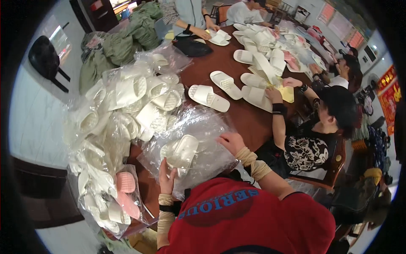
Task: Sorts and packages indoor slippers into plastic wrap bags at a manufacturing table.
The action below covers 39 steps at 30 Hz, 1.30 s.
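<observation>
A pair of white slippers [186, 149] lies in front of me, in or under a clear plastic bag [211, 127] spread over the table; I cannot tell which. My left hand [166, 177] is at the slippers' near left edge, its fingers stretched out and touching the plastic beside them. At the bag's right side, my right hand [231, 143] has its fingers closed on the plastic edge. Beyond the bag, two loose white slippers, one on the left [208, 98] and one on the right [226, 84], rest on the brown table [198, 70].
Bagged white slippers [131, 93] are heaped along the table's left side, with a pink pair [127, 194] near its front. On my right, a co-worker [313, 139] handles slippers and a yellow sheet [287, 93]. More people work farther back, beside green sacks [120, 46].
</observation>
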Each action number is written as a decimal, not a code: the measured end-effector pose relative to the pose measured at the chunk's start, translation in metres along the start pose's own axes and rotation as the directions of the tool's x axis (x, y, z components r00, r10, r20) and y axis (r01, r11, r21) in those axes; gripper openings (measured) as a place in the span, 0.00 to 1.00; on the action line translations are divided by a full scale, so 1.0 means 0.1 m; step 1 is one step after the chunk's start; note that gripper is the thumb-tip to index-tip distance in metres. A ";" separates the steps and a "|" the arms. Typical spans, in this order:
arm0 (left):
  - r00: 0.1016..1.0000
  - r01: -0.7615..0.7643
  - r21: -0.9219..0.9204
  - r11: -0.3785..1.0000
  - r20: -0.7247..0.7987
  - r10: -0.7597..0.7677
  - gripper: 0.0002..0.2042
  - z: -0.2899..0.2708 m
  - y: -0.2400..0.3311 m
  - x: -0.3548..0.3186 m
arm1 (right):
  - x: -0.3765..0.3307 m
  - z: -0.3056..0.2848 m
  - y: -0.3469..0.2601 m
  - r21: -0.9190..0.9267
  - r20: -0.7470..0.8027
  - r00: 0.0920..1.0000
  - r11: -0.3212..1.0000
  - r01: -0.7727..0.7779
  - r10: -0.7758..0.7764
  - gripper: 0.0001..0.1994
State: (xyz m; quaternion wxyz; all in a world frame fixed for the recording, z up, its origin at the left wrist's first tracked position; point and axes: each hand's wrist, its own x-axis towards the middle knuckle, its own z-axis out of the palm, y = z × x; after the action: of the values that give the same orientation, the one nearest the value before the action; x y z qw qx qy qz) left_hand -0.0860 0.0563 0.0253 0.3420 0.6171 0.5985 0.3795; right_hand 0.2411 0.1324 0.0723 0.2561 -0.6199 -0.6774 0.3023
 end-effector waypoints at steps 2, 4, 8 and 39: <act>1.000 -0.015 -0.020 1.000 -0.018 0.015 0.28 0.02 -0.01 -0.01 | 0.00 0.00 -0.08 0.413 -0.024 0.989 0.900 0.141 -0.144 0.12; 0.999 -0.009 -0.036 0.999 -0.040 0.007 0.28 0.03 0.00 -0.05 | 0.03 0.11 0.03 0.500 0.003 0.995 0.862 0.086 -0.102 0.12; 0.999 -0.050 -0.010 0.999 -0.011 0.049 0.23 0.03 0.01 0.01 | 0.12 -0.02 0.02 0.377 0.509 0.860 0.888 -0.262 0.038 0.12; 0.977 0.150 0.044 0.988 -0.162 -0.141 0.13 0.07 -0.90 1.10 | 0.48 0.21 0.44 0.305 0.763 0.624 0.758 -0.576 0.167 0.17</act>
State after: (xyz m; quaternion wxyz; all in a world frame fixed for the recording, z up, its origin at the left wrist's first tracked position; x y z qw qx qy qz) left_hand -0.1238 0.1707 -0.0508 0.3029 0.5490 0.6778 0.3841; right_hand 0.2517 0.1801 0.0246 0.0687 -0.4958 -0.4616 0.7324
